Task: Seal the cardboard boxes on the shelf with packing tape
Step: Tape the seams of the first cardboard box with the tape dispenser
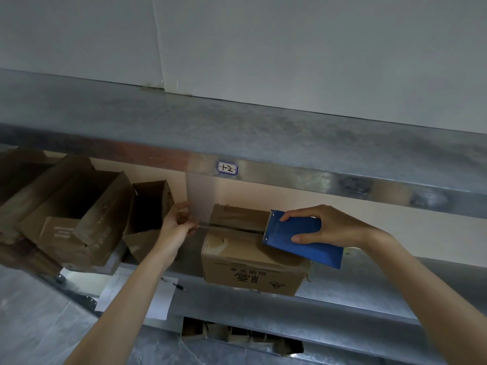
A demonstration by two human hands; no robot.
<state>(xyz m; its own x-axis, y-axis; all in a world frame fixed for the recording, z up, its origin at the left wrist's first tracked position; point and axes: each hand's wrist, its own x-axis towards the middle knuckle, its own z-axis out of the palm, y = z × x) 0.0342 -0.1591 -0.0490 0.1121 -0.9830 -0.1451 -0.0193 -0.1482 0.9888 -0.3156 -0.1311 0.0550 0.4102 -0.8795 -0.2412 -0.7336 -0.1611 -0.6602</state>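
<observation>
I am in the middle of the first seam, I think, so the task is only at its beginning. The cardboard box (250, 264) stands on the metal shelf (355, 296) in the lower middle of the frame, with its top flaps closed and a dark seam running across the top. My right hand (326, 225) grips the blue tape dispenser (303, 243), which rests on the right part of the box top. My left hand (177, 225) is just beyond the left edge of the box, well apart from the right one, and it pinches the free end of the clear tape (205, 216). The tape is transparent and the light is weak, so I cannot say surely whether it already touches the cardboard or hangs above it.

To the left of the frame two open boxes (79, 206) lie tilted with their flaps apart. They show no new tape, so they are work that is left.

The box in hand looks used: brown, with patches of old tape on top, upside-down print on its front face and a crumpled lower right corner.
</observation>
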